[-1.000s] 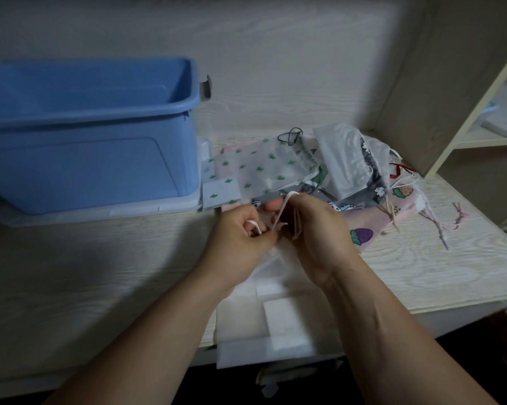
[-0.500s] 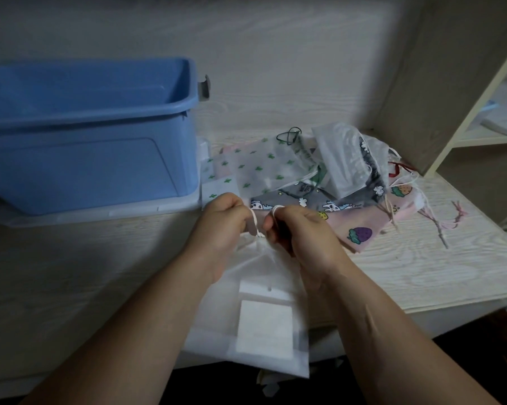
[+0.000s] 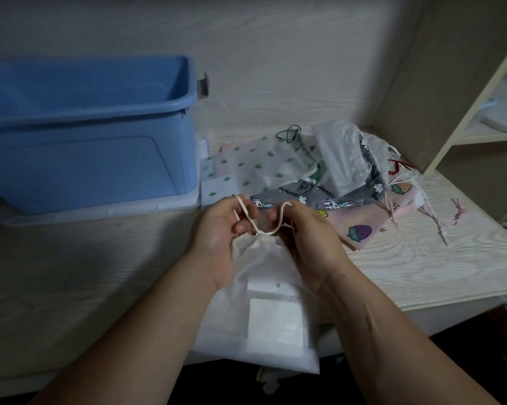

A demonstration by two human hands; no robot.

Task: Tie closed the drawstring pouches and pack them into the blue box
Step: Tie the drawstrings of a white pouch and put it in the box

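Note:
A white translucent drawstring pouch (image 3: 264,311) lies over the table's front edge, its mouth gathered tight between my hands. My left hand (image 3: 220,232) pinches one end of its cream drawstring (image 3: 264,226). My right hand (image 3: 307,235) pinches the other end, and the cords cross just above the gathered neck. The blue box (image 3: 88,135) stands at the back left with its top open; its inside floor is hidden. Behind my hands lies a pile of other pouches (image 3: 313,176): cactus print, grey cartoon print, pink fruit print and a white one.
The wooden table (image 3: 421,264) runs to a front edge near me. A clear lid (image 3: 100,213) lies under the blue box. A shelf upright (image 3: 439,83) rises at the right, with shelves behind it. Loose pink cords (image 3: 448,220) trail right of the pile.
The pouch's mouth has been drawn tighter into a gathered neck. My hands have moved slightly apart, and the two cord ends now loop up and cross above it.

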